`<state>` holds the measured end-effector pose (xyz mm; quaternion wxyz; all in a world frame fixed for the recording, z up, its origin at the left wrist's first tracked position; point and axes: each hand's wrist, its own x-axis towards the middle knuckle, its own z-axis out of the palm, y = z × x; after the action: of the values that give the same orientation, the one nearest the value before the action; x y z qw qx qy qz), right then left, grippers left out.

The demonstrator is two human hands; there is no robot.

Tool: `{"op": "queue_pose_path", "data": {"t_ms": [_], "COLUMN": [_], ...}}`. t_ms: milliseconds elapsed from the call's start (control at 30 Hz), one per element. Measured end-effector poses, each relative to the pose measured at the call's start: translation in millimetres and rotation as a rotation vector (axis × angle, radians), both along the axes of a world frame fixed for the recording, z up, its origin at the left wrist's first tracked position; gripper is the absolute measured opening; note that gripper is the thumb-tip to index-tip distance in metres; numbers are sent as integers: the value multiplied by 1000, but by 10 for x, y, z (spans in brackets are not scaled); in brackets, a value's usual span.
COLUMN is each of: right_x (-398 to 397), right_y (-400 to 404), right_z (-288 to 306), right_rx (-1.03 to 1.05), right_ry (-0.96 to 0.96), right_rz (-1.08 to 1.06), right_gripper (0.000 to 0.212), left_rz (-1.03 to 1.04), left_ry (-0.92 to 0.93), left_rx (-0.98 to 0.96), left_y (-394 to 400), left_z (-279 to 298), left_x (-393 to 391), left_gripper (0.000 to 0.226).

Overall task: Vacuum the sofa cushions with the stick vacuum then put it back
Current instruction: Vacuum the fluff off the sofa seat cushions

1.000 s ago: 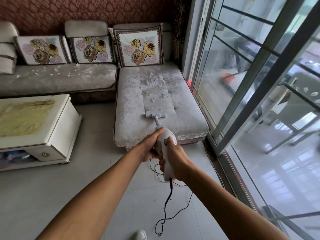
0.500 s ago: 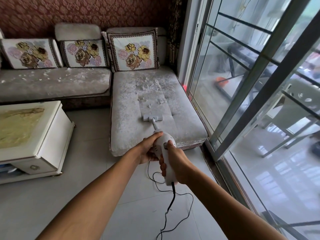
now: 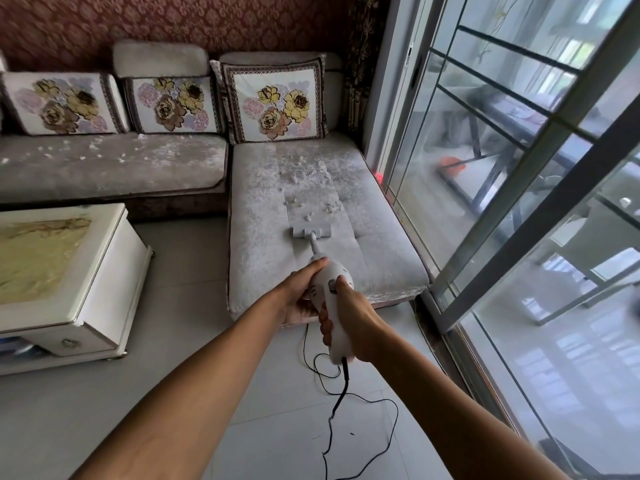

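A white stick vacuum [image 3: 334, 299] points away from me onto the grey chaise cushion [image 3: 263, 233]. Its flat nozzle head [image 3: 310, 232] lies on the cushion's middle, with a cleaner strip behind it and white crumbs [image 3: 311, 199] ahead. My right hand [image 3: 353, 320] grips the rear handle, thumb on top. My left hand [image 3: 301, 289] holds the motor body from the left side. The black cord [image 3: 341, 393] trails from the handle end across the floor tiles.
A second seat cushion [image 3: 104, 164] at the left carries more white crumbs. Three floral pillows [image 3: 277, 102] lean on the backrest. A white coffee table [image 3: 69, 271] stands at left. Sliding glass doors [image 3: 519, 202] run along the right.
The view has shifted a little between frames. The nozzle head sits slightly further up the chaise cushion toward the crumbs. Both hands keep the same hold on the vacuum.
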<state>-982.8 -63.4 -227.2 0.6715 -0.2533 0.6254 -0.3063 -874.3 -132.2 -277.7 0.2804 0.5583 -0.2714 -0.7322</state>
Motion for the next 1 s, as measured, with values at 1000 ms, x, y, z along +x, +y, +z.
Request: {"op": "queue_pose_path", "data": {"t_ms": [1000], "right_x": [-430], "right_y": [-1832], "right_z": [-74], "right_rx": [2], "right_ry": [-33], "right_rz": [119], "right_gripper": [60], "left_rz": [140], "left_ry": [-22], "left_rx": [31], "left_y": [-1723], "left_z": [-74], "left_x": [-307], "left_gripper": [59]}}
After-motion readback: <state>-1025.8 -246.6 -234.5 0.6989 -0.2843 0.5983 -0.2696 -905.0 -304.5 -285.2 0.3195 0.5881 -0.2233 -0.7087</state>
